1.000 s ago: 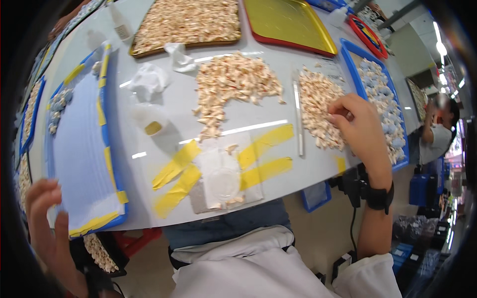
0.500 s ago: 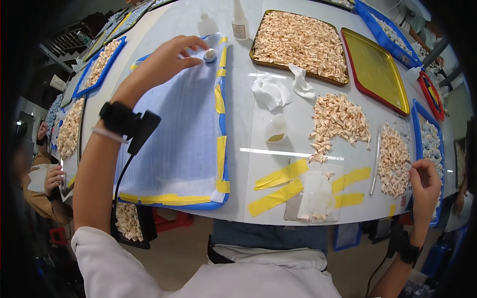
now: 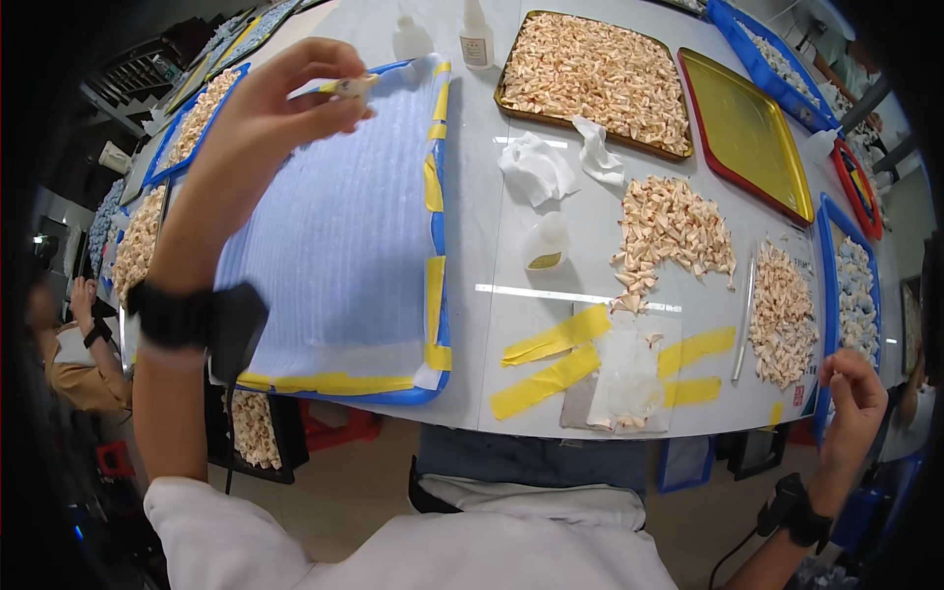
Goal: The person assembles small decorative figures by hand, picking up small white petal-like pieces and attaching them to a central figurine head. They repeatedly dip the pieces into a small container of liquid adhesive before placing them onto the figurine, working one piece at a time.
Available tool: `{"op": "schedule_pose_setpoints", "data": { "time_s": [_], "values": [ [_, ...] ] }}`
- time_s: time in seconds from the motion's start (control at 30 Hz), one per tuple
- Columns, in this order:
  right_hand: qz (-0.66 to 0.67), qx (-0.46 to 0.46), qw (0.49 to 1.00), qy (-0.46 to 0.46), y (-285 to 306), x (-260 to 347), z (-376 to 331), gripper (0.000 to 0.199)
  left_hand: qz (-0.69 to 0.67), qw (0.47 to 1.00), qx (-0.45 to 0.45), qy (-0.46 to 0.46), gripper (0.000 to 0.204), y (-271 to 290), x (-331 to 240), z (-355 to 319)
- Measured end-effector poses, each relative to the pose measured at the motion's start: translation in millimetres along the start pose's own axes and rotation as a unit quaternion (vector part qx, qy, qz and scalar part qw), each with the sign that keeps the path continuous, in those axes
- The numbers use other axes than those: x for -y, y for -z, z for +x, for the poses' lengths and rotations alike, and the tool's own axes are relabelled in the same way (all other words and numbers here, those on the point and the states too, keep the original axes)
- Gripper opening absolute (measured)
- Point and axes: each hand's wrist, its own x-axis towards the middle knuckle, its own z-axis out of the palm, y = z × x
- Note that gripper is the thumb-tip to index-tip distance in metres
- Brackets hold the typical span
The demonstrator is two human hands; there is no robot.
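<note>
My left hand [image 3: 258, 138] is raised over the blue-rimmed tray [image 3: 334, 236] lined with pale blue ridged foam. Its fingertips pinch a small pale piece [image 3: 352, 87]. My right hand [image 3: 854, 395] hovers at the table's front right edge, fingers curled loosely; I cannot tell whether it holds anything. A heap of small beige pieces [image 3: 675, 228] lies mid-table. Another heap [image 3: 781, 313] sits beside a thin rod [image 3: 742, 317]. A clear plastic sheet [image 3: 627, 372] is fixed down with yellow tape strips [image 3: 557, 336].
A brown tray [image 3: 594, 69] full of beige pieces and an empty yellow tray [image 3: 745, 130] stand at the back. White crumpled wipes [image 3: 539, 165], a small cup [image 3: 547, 244] and a white bottle [image 3: 476, 39] lie between. Blue trays [image 3: 854, 285] line the right; another person [image 3: 71, 344] sits far left.
My left hand has lifted from the far end of the blue tray with a small piece pinched. My right hand stays by the front right edge. The view has tilted slightly.
</note>
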Motion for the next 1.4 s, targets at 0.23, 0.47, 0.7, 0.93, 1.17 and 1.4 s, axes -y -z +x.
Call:
{"op": "schedule_pose_setpoints", "data": {
  "time_s": [0.23,0.47,0.7,0.93,1.17,1.4],
  "values": [
    [0.106,0.024,0.994,-0.014,-18.5,11.7,-13.0,0.029,-0.376,0.92,-0.018,0.113,0.033,-87.5,-56.4,-108.5],
    [0.082,0.061,0.994,0.036,-65.9,36.0,-20.1,0.013,-0.479,0.864,-0.06,0.146,0.039,-162.1,-39.8,-143.1],
    [0.064,0.116,0.991,-0.001,-101.6,59.4,-23.2,0.015,-0.51,0.844,-0.051,0.158,0.046,-186.1,-40.5,-142.3],
    [-0.121,0.249,0.944,0.178,-125.9,72.2,-3.0,0.015,-0.498,0.846,-0.066,0.176,0.041,-195.4,-45.4,-142.0],
    [-0.216,0.247,0.916,0.231,-143.5,87.4,-3.8,0.018,-0.458,0.887,0.008,0.061,0.04,-194.4,-24.6,-139.1],
    [-0.183,0.263,0.915,0.243,-136.7,89.4,-1.8,0.017,-0.469,0.879,0.001,0.08,0.044,-195.7,-36.9,-138.1]
  ]
}}
